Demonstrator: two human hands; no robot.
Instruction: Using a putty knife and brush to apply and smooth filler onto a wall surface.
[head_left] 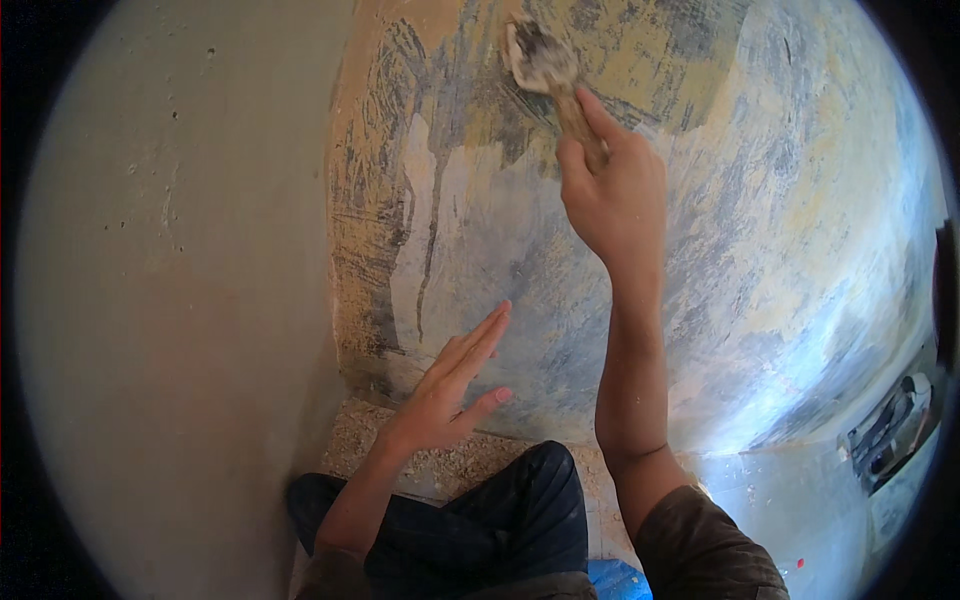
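My right hand [620, 200] is closed around the handle of a scraper [545, 65], its index finger stretched along the handle. The scraper's broad head is pale and smeared dark in the middle, and lies against the upper part of a patchy wall [560, 230]. Yellowish, grey and whitish areas cover that wall, with dark scratches and bare streaks. Lower and to the left, my left hand [450, 385] is held out with straight fingers and the thumb apart. Nothing is in it, and whether it touches the wall I cannot tell.
A plain grey-beige wall [190, 260] meets the patchy one at a corner on the left. Crumbly debris [365, 435] lies along the floor by my bent legs [430, 535]. Something blue [618, 580] is beside me; dark items [890, 430] lie at the far right.
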